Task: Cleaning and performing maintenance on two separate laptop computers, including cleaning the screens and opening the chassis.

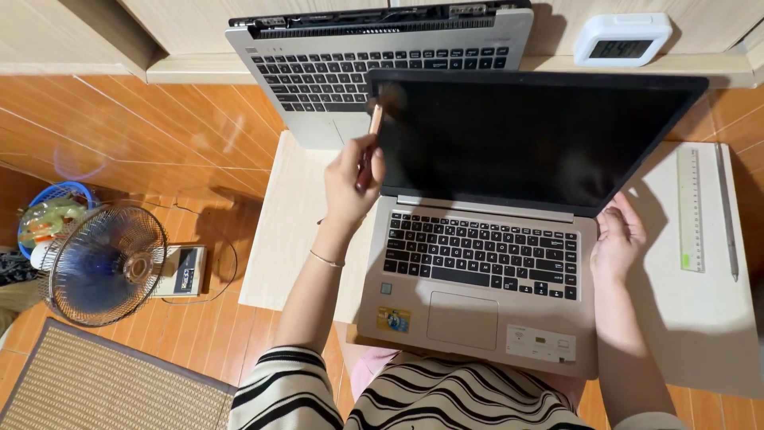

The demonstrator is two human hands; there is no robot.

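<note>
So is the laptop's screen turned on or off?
Off, it seems. The laptop is open, but its screen is all black while the left hand holds a brush against it.

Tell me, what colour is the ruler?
The ruler is clear pale green, seen in the head view.

The left hand [350, 179] holds a small brush [372, 119] against the dark screen of an open laptop [477, 255] on the pale surface [684, 318]. The right hand [614, 239] grips the laptop's right edge, near a ruler [690, 209].
</note>
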